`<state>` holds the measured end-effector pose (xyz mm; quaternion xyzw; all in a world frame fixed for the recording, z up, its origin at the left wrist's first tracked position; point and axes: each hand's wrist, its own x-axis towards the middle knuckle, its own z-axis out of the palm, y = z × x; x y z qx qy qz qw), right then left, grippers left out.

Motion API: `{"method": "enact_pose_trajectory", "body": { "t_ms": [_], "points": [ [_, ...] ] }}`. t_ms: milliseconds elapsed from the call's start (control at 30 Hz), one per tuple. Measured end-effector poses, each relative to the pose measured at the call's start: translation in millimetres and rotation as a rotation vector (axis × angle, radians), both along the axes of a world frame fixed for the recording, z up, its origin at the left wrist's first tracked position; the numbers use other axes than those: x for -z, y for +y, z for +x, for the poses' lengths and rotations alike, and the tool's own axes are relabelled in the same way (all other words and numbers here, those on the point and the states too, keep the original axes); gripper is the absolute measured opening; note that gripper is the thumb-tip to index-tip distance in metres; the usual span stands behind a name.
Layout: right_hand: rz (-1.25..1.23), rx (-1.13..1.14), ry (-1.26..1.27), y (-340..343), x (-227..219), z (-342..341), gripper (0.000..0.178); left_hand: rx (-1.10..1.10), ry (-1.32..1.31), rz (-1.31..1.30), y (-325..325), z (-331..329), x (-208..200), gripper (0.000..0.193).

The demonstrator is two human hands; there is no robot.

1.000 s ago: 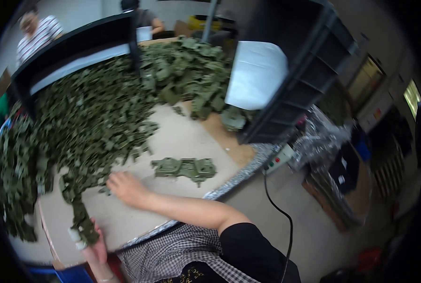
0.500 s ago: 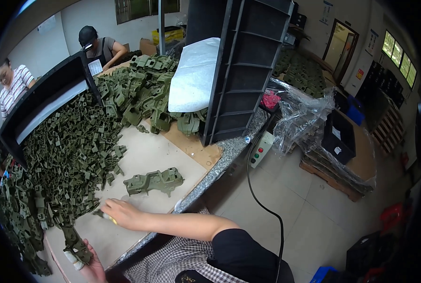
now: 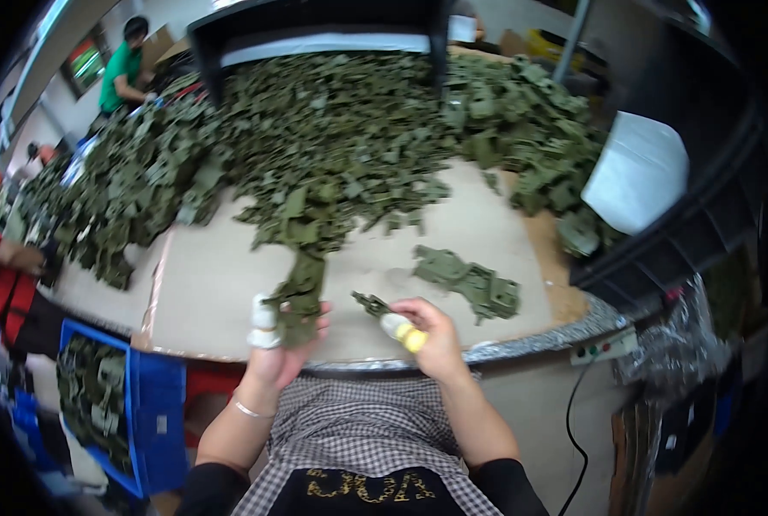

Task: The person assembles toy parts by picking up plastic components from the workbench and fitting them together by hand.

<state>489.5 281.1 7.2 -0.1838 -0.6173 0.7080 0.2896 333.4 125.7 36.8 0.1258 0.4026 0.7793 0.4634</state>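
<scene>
My left hand (image 3: 274, 365), with white wrapping on its thumb, grips a long olive-green molded plastic part (image 3: 305, 284) at its near end. The part stands out toward the far pile. Between the fingers of my right hand (image 3: 437, 337) is a small olive-green plastic piece (image 3: 370, 303), a short way right of the long part and apart from it. White and yellow wrapping covers a finger of that hand. Right of it, a second large green molded part (image 3: 471, 280) lies on the tan board (image 3: 203, 284). A heap of small green pieces (image 3: 332, 120) spreads beyond both hands.
Larger green parts (image 3: 521, 112) are heaped at the far right, with more (image 3: 143, 172) at the left. A black crate (image 3: 676, 206) stands on its side at right. A blue bin (image 3: 156, 421) sits low left. Co-workers in green (image 3: 119, 77) and red (image 3: 6, 284) are at left.
The view has swung left, bringing both forearms and the blue bin into sight. My right hand has moved back from the heap's edge with the small piece. The left still holds the long part.
</scene>
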Motion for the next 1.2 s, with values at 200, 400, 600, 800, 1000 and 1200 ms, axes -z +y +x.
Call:
{"method": "enact_pose_trajectory", "body": {
  "t_ms": [200, 400, 600, 800, 1000, 1200],
  "points": [
    [0.387, -0.089, -0.125, -34, -40, -10, 0.023, -0.023, 0.14, 0.082, -3, 3, -2, 0.053],
    [0.363, -0.093, -0.123, -49, -9, -24, 0.02, -0.05, 1.195, -0.049, -11, 2, -4, 0.06],
    [0.338, -0.204, -0.108, -55, 14, -19, 0.035, 0.02, 1.23, -0.014, -8, 4, -5, 0.065],
    [-0.415, -0.212, 0.193, -77, 22, -30, 0.036, -0.004, 0.955, 0.045, -3, 18, -5, 0.063],
    [-0.223, -0.135, 0.156, -80, 14, -32, 0.029, -0.01, 0.841, 0.046, -1, 21, -8, 0.062],
    [0.249, -0.07, 0.072, -75, 10, -32, 0.031, -0.111, 0.992, 0.063, 0, 34, 2, 0.061]
  ]
}}
